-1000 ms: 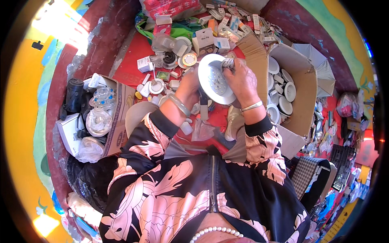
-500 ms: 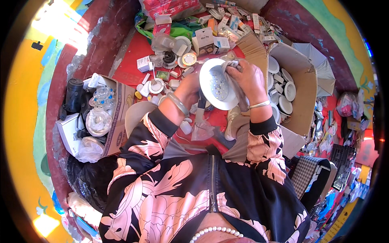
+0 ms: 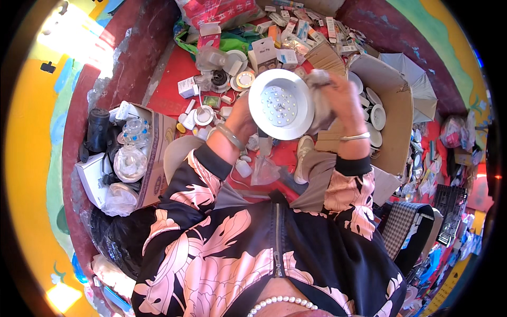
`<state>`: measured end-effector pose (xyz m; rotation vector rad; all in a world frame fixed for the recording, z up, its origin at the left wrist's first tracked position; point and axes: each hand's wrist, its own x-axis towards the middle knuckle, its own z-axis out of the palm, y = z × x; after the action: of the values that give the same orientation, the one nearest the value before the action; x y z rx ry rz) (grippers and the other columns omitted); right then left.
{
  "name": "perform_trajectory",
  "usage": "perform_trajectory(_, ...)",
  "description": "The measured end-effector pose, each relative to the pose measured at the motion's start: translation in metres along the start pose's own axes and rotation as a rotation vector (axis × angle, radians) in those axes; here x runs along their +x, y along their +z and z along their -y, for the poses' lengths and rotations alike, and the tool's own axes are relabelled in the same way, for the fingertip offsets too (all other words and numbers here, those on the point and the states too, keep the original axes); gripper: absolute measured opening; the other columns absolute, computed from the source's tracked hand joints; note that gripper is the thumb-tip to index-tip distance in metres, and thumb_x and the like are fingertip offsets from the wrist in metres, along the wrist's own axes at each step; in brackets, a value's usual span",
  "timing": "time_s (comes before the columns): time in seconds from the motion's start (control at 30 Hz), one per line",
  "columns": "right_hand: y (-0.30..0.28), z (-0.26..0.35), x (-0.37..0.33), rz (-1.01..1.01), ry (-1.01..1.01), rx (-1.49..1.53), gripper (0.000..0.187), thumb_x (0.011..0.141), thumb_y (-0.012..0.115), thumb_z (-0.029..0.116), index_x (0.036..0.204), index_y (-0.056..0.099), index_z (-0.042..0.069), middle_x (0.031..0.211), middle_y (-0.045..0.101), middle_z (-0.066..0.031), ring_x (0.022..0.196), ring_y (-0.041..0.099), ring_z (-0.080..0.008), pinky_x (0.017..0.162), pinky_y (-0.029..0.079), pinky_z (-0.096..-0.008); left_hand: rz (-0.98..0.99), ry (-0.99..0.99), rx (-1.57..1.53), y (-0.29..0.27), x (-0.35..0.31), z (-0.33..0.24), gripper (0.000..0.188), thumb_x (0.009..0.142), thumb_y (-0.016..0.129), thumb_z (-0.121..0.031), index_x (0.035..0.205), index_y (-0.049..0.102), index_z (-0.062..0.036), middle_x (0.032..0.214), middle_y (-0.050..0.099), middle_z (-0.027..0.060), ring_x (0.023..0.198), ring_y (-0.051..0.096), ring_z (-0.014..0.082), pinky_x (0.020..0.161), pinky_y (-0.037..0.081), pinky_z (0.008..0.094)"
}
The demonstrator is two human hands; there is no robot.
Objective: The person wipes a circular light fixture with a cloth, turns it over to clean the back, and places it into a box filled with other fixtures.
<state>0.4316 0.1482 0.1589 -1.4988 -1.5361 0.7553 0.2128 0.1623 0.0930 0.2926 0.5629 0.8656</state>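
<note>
A round white LED downlight (image 3: 280,105), with several small LEDs in its dished face, is held up in front of me and faces me. My left hand (image 3: 244,119) grips it at its left side, the fingers mostly hidden behind the rim. Right of the lamp, my right hand (image 3: 344,100) is closed on a greyish cloth (image 3: 320,108) that bunches along the lamp's right edge. Motion blurs this hand and the cloth. Whether the cloth touches the rim I cannot tell.
An open cardboard box (image 3: 388,100) of round white lamps stands on the right. To the left, another carton (image 3: 158,150) holds a black cylinder and plastic-wrapped parts. Loose lamps, small boxes (image 3: 188,87) and a clear plastic bag (image 3: 265,170) lie on the red floor cloth (image 3: 165,79).
The downlight has shifted left and faces me more squarely. My right hand, with the cloth, has moved right from the rim's top, baring more of the lamp's edge.
</note>
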Motion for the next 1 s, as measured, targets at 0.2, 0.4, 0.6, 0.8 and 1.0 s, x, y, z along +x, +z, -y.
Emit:
perform_trajectory(0.2, -0.05, 0.016, -0.008, -0.249, 0.029, 0.8, 0.031, 0.079, 0.048, -0.01, 0.106, 0.058, 0.0, 0.098, 0.062, -0.0089, 0.087, 0.061, -0.0165, 0.077, 0.049, -0.0245, 0.024, 0.282, 0.008, 0.006, -0.008, -0.013, 0.031, 0.092, 0.045, -0.022, 0.111, 0.055, 0.0007, 0.099, 0.063, 0.0123, 0.085, 0.064, 0.0206, 0.074, 0.053, 0.0307)
perform_trajectory(0.4, -0.057, 0.031, -0.016, 0.063, 0.027, 1.02, 0.043, 0.079, 0.05, -0.008, 0.123, 0.045, -0.005, 0.113, 0.055, -0.013, 0.106, 0.054, -0.0211, 0.093, 0.042, -0.0313, 0.058, 0.378, -0.05, 0.011, -0.014, -0.033, 0.03, 0.089, 0.051, -0.026, 0.104, 0.059, -0.0017, 0.092, 0.063, 0.0076, 0.079, 0.062, 0.0164, 0.071, 0.052, 0.0285)
perform_trajectory(0.6, -0.032, 0.062, -0.027, -0.029, -0.335, 0.401, 0.041, 0.071, 0.056, -0.009, 0.111, 0.054, -0.002, 0.113, 0.057, -0.01, 0.104, 0.054, -0.02, 0.089, 0.043, -0.0302, 0.022, 0.5, 0.105, 0.031, -0.024, -0.044, 0.029, 0.09, 0.048, -0.024, 0.102, 0.06, 0.0, 0.087, 0.064, 0.0068, 0.076, 0.062, 0.0152, 0.069, 0.05, 0.0274)
perform_trajectory(0.8, 0.023, 0.079, -0.026, -0.092, -0.83, -0.595, 0.029, 0.065, 0.059, 0.001, 0.093, 0.062, 0.0, 0.102, 0.058, -0.0106, 0.094, 0.055, -0.025, 0.079, 0.047, -0.0328, -0.015, 0.711, 0.404, 0.031, -0.022, -0.04, 0.035, 0.091, 0.046, -0.024, 0.107, 0.058, 0.0045, 0.093, 0.064, 0.0089, 0.078, 0.06, 0.0134, 0.071, 0.049, 0.0255)
perform_trajectory(1.0, 0.06, 0.071, -0.035, 0.068, -0.685, -0.852, 0.018, 0.065, 0.054, 0.008, 0.081, 0.06, 0.002, 0.092, 0.055, -0.0078, 0.093, 0.049, -0.0223, 0.072, 0.045, -0.0334, -0.024, 0.64, 0.236, 0.042, -0.027, -0.038, 0.037, 0.089, 0.05, -0.028, 0.106, 0.059, 0.0045, 0.091, 0.064, 0.0084, 0.078, 0.059, 0.0126, 0.072, 0.048, 0.0254)
